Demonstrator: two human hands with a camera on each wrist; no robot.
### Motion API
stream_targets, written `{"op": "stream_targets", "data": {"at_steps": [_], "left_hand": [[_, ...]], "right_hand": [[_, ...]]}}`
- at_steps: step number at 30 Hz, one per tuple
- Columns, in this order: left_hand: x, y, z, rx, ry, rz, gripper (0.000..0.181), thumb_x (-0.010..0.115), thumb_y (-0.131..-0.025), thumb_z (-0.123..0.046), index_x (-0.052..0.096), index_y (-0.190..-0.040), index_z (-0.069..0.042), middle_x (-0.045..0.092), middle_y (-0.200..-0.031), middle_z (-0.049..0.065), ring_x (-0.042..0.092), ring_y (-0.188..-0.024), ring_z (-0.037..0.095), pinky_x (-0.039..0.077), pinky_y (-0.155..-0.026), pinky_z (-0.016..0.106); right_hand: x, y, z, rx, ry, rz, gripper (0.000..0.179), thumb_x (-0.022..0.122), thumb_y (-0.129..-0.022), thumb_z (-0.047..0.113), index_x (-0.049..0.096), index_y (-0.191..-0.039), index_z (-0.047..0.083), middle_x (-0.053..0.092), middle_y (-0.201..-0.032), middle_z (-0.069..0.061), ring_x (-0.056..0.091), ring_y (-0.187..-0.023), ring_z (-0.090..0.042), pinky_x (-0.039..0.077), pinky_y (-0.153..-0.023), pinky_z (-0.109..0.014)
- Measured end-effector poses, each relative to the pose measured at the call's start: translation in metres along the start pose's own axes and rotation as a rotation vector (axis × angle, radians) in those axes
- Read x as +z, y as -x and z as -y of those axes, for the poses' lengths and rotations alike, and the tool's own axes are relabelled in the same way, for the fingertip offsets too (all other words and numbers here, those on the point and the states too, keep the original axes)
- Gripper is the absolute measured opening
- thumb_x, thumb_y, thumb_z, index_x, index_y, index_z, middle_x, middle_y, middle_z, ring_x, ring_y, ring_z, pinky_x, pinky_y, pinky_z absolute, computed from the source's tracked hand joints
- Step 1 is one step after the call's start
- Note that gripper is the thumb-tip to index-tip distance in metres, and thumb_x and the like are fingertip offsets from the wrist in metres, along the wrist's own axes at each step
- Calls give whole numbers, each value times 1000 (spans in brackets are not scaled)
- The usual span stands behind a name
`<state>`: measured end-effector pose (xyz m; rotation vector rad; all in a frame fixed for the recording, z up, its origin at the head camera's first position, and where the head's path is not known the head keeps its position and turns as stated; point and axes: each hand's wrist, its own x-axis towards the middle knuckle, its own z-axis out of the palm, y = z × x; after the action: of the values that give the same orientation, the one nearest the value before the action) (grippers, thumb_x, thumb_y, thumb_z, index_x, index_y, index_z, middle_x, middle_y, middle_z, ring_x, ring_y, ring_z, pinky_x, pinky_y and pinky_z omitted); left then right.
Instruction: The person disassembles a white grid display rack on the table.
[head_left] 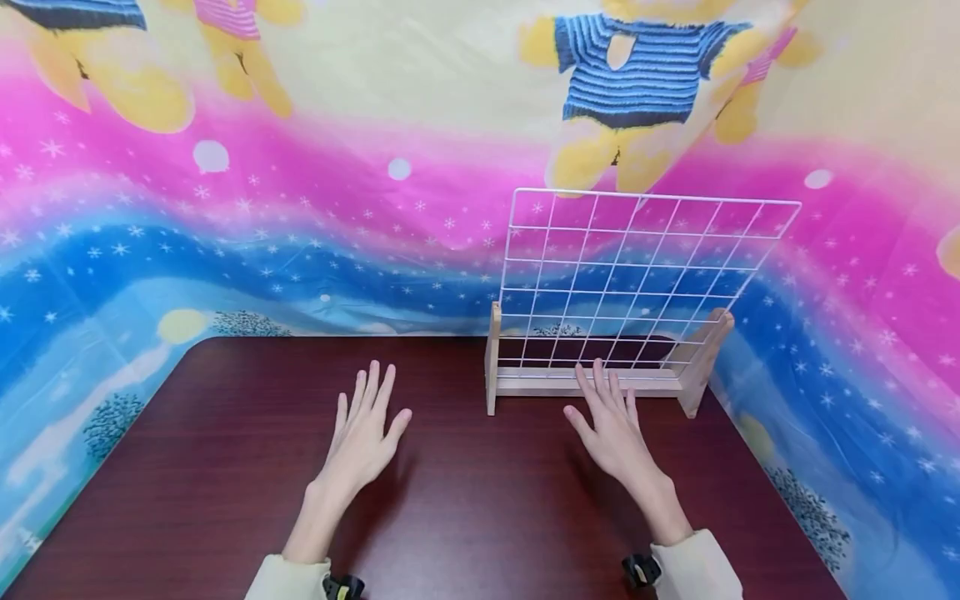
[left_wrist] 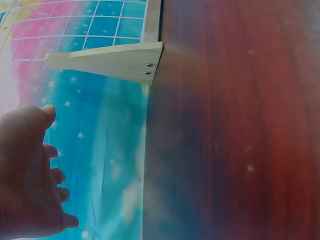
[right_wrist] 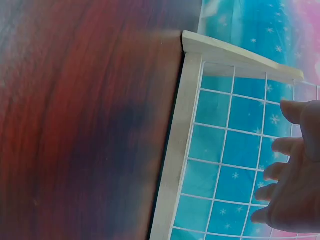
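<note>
A white wire grid panel (head_left: 622, 265) stands upright in a pale wooden stand (head_left: 585, 387) at the back right of the table. My left hand (head_left: 362, 443) is held over the table to the left of the stand, fingers straight and spread, holding nothing. My right hand (head_left: 618, 433) hovers in front of the stand, its fingers also straight and spread. In the head view its fingertips overlap the stand's front bar; the right wrist view shows the hand (right_wrist: 292, 175) before the grid, and contact cannot be made out. Each wrist wears a black strap.
The dark red-brown wooden table (head_left: 225, 433) has rounded back corners. A printed cloth (head_left: 360, 208) with bears and snowflakes hangs behind it and along both sides. The stand's right side panel (head_left: 705, 362) is near the table's right edge.
</note>
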<state>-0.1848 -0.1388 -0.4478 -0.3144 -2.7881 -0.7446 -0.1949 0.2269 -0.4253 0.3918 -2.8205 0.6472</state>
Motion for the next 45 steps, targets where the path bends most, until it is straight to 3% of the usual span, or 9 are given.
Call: {"op": "stream_targets", "data": {"at_steps": [8,12,15,19,24,28,32,39,45], "left_hand": [[1,-17,-2,18,88,6,67,39,-103,-47,15,-156,-13,7,-161,12,2,-146,32,5,-114,61],[2,-29,0,72,268,10,63,44,-103,-38,23,-154,-7,16,-159,15,8,-146,33,8,-114,60],[2,-40,2,137,410,-23,53,50,-102,-25,36,-148,-4,29,-154,15,19,-144,32,15,-115,56],[4,-59,-5,186,501,-92,39,54,-100,-13,52,-138,-5,48,-144,12,39,-135,30,31,-109,51],[8,-78,-20,159,646,-179,31,53,-100,-7,60,-130,-7,62,-126,8,56,-117,23,45,-97,41],[12,-90,-35,150,796,-270,27,53,-99,-5,64,-124,-7,67,-113,12,62,-106,24,51,-87,29],[18,-99,-49,171,874,-341,25,53,-99,-3,64,-121,-3,69,-106,18,65,-97,32,54,-81,37],[8,-98,-83,159,974,-400,20,54,-95,7,62,-113,10,67,-97,29,64,-87,46,54,-77,53],[11,-123,-103,209,1052,-393,18,56,-95,5,63,-110,10,65,-96,31,66,-83,38,57,-72,51]], "right_hand": [[-5,-1,-15,-16,-121,-19,61,54,-100,26,29,-151,4,12,-157,-24,2,-144,-44,3,-111,-66],[-12,-3,-23,-20,-210,-43,58,53,-100,24,31,-151,5,15,-157,-21,7,-143,-43,12,-110,-67],[-19,-5,-27,-32,-280,-83,54,52,-101,23,34,-151,10,23,-156,-16,24,-140,-40,24,-108,-63],[-30,-10,-34,1,-393,-168,46,48,-103,20,40,-148,11,39,-149,-14,49,-127,-33,41,-104,-40],[-39,-22,-45,28,-660,-259,39,42,-105,13,45,-141,-2,48,-139,-25,53,-121,-11,45,-91,-12],[-48,-31,-51,30,-771,-329,37,41,-104,10,48,-136,-8,50,-132,-32,57,-106,4,50,-86,-16],[-58,-35,-58,59,-809,-394,37,43,-104,11,50,-132,-12,53,-128,-33,62,-101,1,53,-85,-22],[-72,-47,-75,141,-969,-491,32,45,-102,7,53,-125,-14,61,-121,-25,68,-93,-9,55,-82,-25],[-110,-64,-84,239,-1202,-645,23,45,-101,3,59,-113,-11,71,-98,-17,70,-79,-16,57,-78,-29]]}}
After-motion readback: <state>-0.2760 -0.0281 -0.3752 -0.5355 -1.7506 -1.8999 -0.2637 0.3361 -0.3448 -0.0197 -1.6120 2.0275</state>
